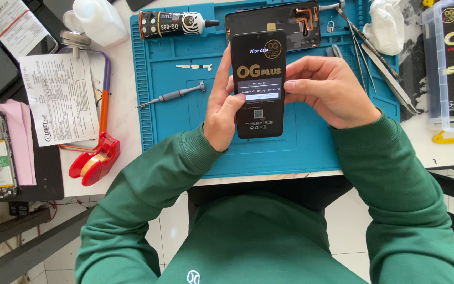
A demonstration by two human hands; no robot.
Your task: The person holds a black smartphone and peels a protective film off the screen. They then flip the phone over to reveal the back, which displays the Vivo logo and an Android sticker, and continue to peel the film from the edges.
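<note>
1. You hold the glossy black slab smartphone point(259, 84) upright over the middle of the ribbed blue silicone work mat point(300, 152), its screen lit and facing you.
2. Your left hand point(226, 108) wraps the phone's left edge, fingers closed around it, thumb pressed on the glass at centre screen.
3. Your right hand point(329, 89) braces the right edge with curled fingers touching the frame.
4. In my judgement the step in hand is working the on-screen prompt; the next tap calls for a light, exact thumb press while both grips stay firm.
5. At 12 o'clock from the phone lies a stripped black phone frame point(285, 21); at 9 o'clock, a slim grey metal screwdriver point(177, 95); at 2 o'clock, steel tweezers point(374, 58).
</note>
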